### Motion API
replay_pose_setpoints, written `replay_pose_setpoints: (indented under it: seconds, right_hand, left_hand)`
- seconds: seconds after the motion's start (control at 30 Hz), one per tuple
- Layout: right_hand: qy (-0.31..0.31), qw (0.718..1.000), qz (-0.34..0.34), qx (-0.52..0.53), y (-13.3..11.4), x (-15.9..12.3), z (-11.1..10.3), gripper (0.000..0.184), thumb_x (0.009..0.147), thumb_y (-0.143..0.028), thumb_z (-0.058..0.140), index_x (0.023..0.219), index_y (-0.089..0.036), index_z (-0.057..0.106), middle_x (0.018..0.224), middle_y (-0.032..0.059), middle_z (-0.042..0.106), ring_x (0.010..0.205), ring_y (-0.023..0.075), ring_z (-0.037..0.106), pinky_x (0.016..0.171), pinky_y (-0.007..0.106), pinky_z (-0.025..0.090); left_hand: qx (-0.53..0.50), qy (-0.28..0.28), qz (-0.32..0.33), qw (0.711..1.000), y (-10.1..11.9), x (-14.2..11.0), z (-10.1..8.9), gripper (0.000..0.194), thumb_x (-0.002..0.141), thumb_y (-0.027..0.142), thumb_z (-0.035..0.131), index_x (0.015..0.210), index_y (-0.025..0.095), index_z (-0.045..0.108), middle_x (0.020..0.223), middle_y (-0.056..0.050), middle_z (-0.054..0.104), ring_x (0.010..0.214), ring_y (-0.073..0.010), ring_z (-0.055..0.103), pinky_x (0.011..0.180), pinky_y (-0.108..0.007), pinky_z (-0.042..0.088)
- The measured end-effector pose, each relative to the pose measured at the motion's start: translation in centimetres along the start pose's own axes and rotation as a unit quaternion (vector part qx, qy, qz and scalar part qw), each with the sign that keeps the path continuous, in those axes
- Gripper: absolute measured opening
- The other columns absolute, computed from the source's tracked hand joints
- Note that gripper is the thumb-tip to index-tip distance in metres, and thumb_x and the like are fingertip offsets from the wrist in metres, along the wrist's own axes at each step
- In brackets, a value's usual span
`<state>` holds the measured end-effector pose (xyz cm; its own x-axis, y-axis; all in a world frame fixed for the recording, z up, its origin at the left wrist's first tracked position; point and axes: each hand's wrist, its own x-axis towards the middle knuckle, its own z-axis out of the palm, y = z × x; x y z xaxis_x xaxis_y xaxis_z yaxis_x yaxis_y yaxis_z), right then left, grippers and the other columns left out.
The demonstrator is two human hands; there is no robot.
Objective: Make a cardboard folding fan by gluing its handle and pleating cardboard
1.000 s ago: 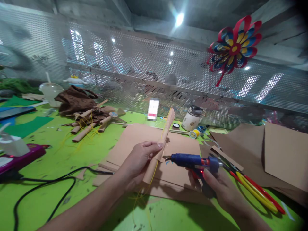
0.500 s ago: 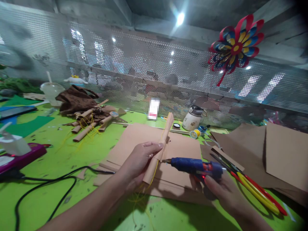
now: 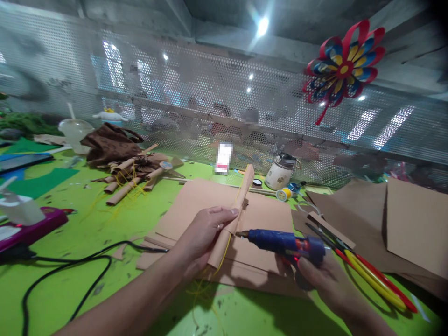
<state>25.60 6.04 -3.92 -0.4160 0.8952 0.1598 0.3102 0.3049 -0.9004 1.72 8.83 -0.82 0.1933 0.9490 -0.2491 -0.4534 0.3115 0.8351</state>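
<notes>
My left hand (image 3: 201,233) grips a rolled brown paper tube (image 3: 237,207), held tilted over flat brown paper sheets (image 3: 206,200) on the green table. A thin yellow string hangs from the tube. My right hand (image 3: 317,275) is closed round a blue hot-glue gun (image 3: 280,241), whose nozzle tip touches or nearly touches the tube's side just below my left thumb. A small red light glows on the gun.
A pile of rolled brown tubes (image 3: 128,179) and brown cloth lies at back left. A black cable (image 3: 70,268) crosses the front left. A white jar (image 3: 280,172), a yellow thread spool (image 3: 284,193), scissors with red and yellow handles (image 3: 371,275), brown sheets (image 3: 402,224) at right, perforated screen behind.
The glue gun has dropped slightly and its nozzle has moved left, closer to the tube. My left hand and the tube have hardly moved.
</notes>
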Motion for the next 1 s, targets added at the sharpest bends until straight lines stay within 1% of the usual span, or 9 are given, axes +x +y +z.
replay_pose_setpoints:
  seconds: [0.17,0.27,0.43,0.53,0.7,0.83,1.0]
  right_hand:
    - [-0.008,1.0,-0.004,-0.012,-0.13,-0.19,-0.3,0.043,0.088,-0.053,0.046,0.078,-0.014,0.062,0.071,0.0054,0.053,0.063,0.0151,0.045,0.054,0.025,0.036]
    - [-0.011,1.0,0.013,-0.008,-0.3,-0.24,-0.35,0.046,0.087,-0.055,0.047,0.077,-0.014,0.063,0.069,0.0055,0.053,0.063,0.016,0.046,0.054,0.025,0.037]
    - [0.0,0.999,0.036,0.005,-0.42,-0.2,-0.17,0.049,0.085,-0.058,0.047,0.077,-0.013,0.063,0.062,0.0029,0.047,0.055,0.0124,0.04,0.047,0.023,0.03]
    - [-0.006,1.0,0.03,0.001,-0.49,-0.11,-0.15,0.047,0.087,-0.056,0.046,0.075,-0.013,0.061,0.061,0.0018,0.045,0.052,0.0109,0.037,0.044,0.022,0.028]
    - [-0.003,1.0,0.002,-0.022,-0.8,-0.1,-0.11,0.044,0.087,-0.054,0.047,0.073,-0.014,0.06,0.063,0.0031,0.048,0.055,0.0122,0.041,0.046,0.022,0.031]
    - [-0.002,1.0,0.017,-0.012,-0.72,-0.17,-0.12,0.045,0.086,-0.055,0.048,0.075,-0.013,0.062,0.063,0.003,0.049,0.053,0.0116,0.04,0.044,0.022,0.029]
    - [-0.006,1.0,0.025,-0.001,-0.34,-0.14,-0.26,0.049,0.086,-0.057,0.046,0.072,-0.013,0.061,0.062,0.0024,0.047,0.052,0.0112,0.039,0.045,0.022,0.028]
  left_hand:
    - [0.007,-0.002,-0.007,1.0,-0.04,0.06,-0.11,0.012,0.07,0.024,0.068,0.075,0.013,0.068,0.068,-0.007,0.068,0.057,-0.0154,0.061,0.057,-0.026,0.048]
    - [0.005,0.001,-0.007,1.0,-0.05,0.09,-0.14,0.013,0.07,0.024,0.069,0.075,0.013,0.068,0.067,-0.007,0.067,0.057,-0.0158,0.061,0.057,-0.026,0.048]
    - [0.007,-0.005,0.001,1.0,0.02,0.08,-0.07,0.01,0.07,0.023,0.069,0.073,0.014,0.068,0.065,-0.005,0.066,0.057,-0.0151,0.061,0.058,-0.026,0.049]
    - [0.011,-0.003,0.003,1.0,0.05,0.05,0.01,0.008,0.071,0.022,0.067,0.072,0.014,0.067,0.065,-0.004,0.066,0.057,-0.0144,0.061,0.057,-0.025,0.049]
    - [-0.001,-0.003,0.005,1.0,-0.01,0.12,0.03,0.011,0.069,0.024,0.07,0.071,0.014,0.066,0.064,-0.005,0.066,0.058,-0.0165,0.062,0.06,-0.028,0.051]
    - [0.0,-0.005,0.01,1.0,0.0,0.12,0.03,0.011,0.068,0.024,0.071,0.07,0.014,0.066,0.064,-0.005,0.066,0.06,-0.0169,0.063,0.062,-0.029,0.052]
    - [0.005,0.002,0.005,1.0,0.14,-0.05,0.14,0.008,0.071,0.022,0.068,0.072,0.014,0.065,0.062,-0.005,0.066,0.055,-0.0155,0.06,0.057,-0.028,0.051]
